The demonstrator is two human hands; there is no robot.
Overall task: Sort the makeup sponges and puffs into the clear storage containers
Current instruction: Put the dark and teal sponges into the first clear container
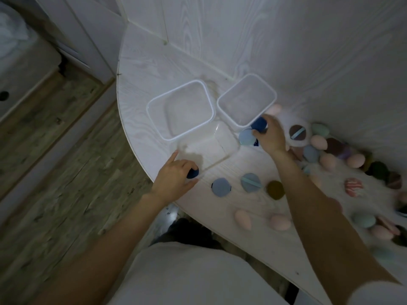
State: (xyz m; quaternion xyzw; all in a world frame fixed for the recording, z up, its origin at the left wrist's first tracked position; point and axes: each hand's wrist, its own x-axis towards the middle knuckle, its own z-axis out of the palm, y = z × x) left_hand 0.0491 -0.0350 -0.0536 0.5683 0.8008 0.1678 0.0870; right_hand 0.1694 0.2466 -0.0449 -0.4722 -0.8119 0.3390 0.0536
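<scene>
Two clear storage containers stand side by side on the white table: the left container (154, 119) and the right container (224, 108), both with nothing visible inside. My left hand (174, 177) grips a dark blue puff (193, 172) near the table's front edge, index finger stretched out. My right hand (269, 135) holds another dark blue puff (259, 123) at the right container's near corner, beside a light blue puff (245, 137). Two light blue puffs (220, 187) (250, 182) and an olive puff (275, 189) lie between my arms.
A clear lid (211, 146) lies flat in front of the containers. Several pink egg sponges (242, 219), teal and dark puffs crowd the table's right side (354, 159). A white wall panel rises behind. The rounded table edge (132, 142) drops to wooden floor on the left.
</scene>
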